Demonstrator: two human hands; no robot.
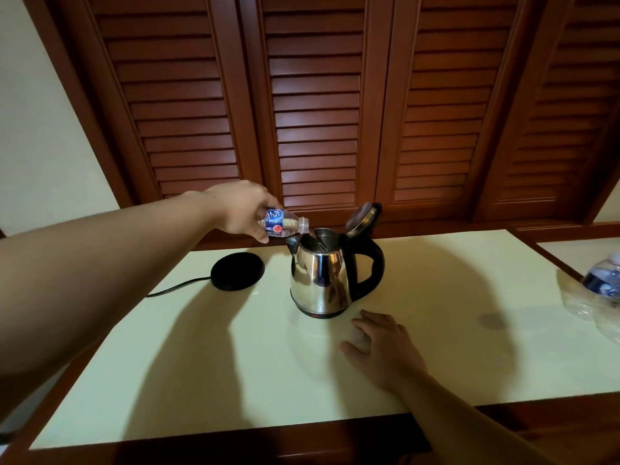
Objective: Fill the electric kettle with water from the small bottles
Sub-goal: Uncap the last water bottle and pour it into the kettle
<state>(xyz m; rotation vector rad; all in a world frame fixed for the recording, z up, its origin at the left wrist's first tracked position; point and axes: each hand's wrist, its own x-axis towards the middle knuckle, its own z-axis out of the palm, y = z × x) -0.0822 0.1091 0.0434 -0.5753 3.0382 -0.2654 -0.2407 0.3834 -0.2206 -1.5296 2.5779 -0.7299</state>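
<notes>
Kettle [320, 276] stands on the table [235, 380] with its lid [363, 219] tipped back, so its mouth lies open just below the small bottle [283, 224]. The left hand [240, 209] wraps its fingers [260, 233] round that bottle, tilting the neck down over the rim to pour. The right hand [379, 347] rests flat, fingers loosely spread, just short of the kettle's foot, likely ready to steady it. The base [237, 271] sits beyond, unused; spare bottles [600, 290] wait far right.

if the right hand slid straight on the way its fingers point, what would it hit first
Most likely the kettle: the right hand lies on the table, fingers aimed at its base, with bare tabletop between.
</notes>
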